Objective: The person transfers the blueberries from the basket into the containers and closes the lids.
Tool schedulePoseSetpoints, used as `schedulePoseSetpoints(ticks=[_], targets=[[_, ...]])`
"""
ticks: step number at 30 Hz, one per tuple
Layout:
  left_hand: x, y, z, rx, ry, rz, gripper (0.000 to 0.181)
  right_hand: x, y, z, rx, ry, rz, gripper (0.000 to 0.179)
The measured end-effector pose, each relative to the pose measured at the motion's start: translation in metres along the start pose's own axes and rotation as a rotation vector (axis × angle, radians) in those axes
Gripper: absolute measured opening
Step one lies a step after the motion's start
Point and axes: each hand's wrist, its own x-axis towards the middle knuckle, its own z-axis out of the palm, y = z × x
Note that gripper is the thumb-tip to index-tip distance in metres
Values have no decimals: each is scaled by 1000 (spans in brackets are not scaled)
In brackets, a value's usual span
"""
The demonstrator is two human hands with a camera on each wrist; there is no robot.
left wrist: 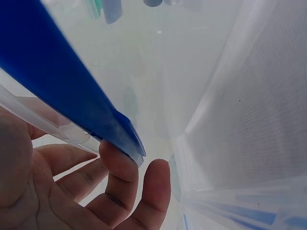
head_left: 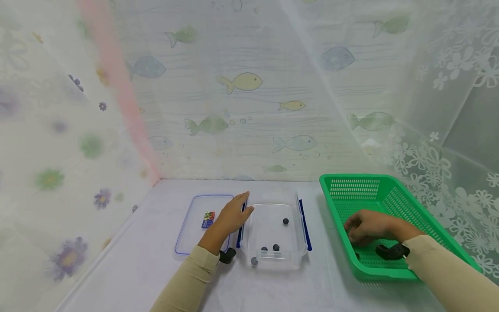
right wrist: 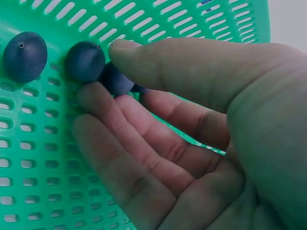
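Observation:
A clear plastic container (head_left: pixel 273 225) with blue side flaps (left wrist: pixel 62 62) stands in the middle, several dark blue grapes (head_left: pixel 286 221) in it. My left hand (head_left: pixel 232 215) holds its left wall, the thumb over the rim and the fingers outside. One fingertip is at the end of the flap in the left wrist view. My right hand (head_left: pixel 368 227) reaches down into a green basket (head_left: pixel 352 274). In the right wrist view its thumb and curled fingers close around a grape (right wrist: pixel 116 79). Another grape (right wrist: pixel 85 61) lies against the fingertips, and a third grape (right wrist: pixel 25 56) sits apart on the slotted bottom.
Left of the container lies a clear lid (head_left: pixel 191 216) with a blue rim and a small colourful label (head_left: pixel 208 219). A white cloth (head_left: pixel 128 260) covers the table. Sheer curtains (head_left: pixel 241 108) printed with fish and flowers hang behind and at both sides.

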Motion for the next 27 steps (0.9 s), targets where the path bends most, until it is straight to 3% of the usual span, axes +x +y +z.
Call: schedulePoseSetpoints(ticks=[10, 27], targets=[[-1, 0, 0, 4, -6, 3, 65, 1, -4, 4, 38, 2, 8, 64], [1, -3, 0, 6, -16, 6, 64, 2, -11, -1, 14, 74, -34, 47]])
